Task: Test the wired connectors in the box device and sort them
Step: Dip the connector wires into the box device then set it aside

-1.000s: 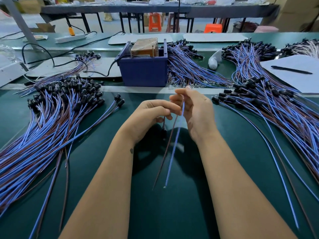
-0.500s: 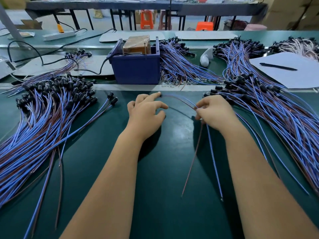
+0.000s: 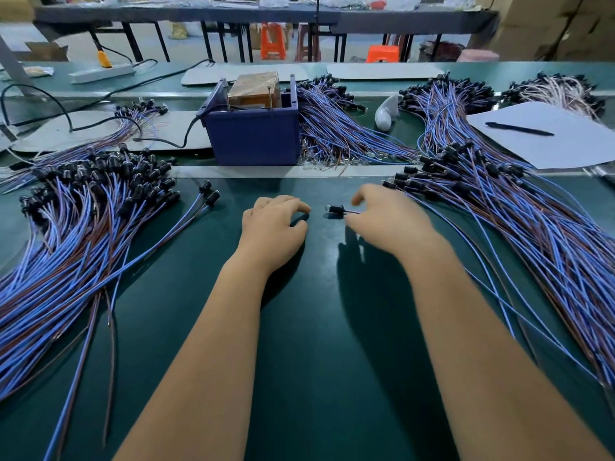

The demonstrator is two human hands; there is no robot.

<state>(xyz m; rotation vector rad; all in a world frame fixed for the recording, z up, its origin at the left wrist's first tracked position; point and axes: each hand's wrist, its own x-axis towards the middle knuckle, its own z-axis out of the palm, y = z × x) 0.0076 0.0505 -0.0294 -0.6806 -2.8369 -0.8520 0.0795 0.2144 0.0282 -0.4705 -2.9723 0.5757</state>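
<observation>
Both hands are moving up the bench (image 3: 316, 327): R hand (image 3: 386, 221) is pinching a connector (image 3: 335, 210), L hand (image 3: 273, 227) is resting loose, empty. Next: plugging it into the box (image 3: 253, 141).

You sat at a factory assembly line, a small electronics workshop by every sign: the long table (image 3: 332, 361) was covered in a green work mat, and great heaps of wired connectors (image 3: 83, 227) with blue and brown leads lay spread to either side of you. A blue box device (image 3: 253, 138) with a black power lead stood on the strip ahead, with a power strip (image 3: 103, 73), a sheet of paper (image 3: 545, 141) and a pen (image 3: 519, 128) near it. Behind stood further long tables, orange plastic stools (image 3: 273, 39) and stacked cardboard cartons (image 3: 549, 24).
</observation>
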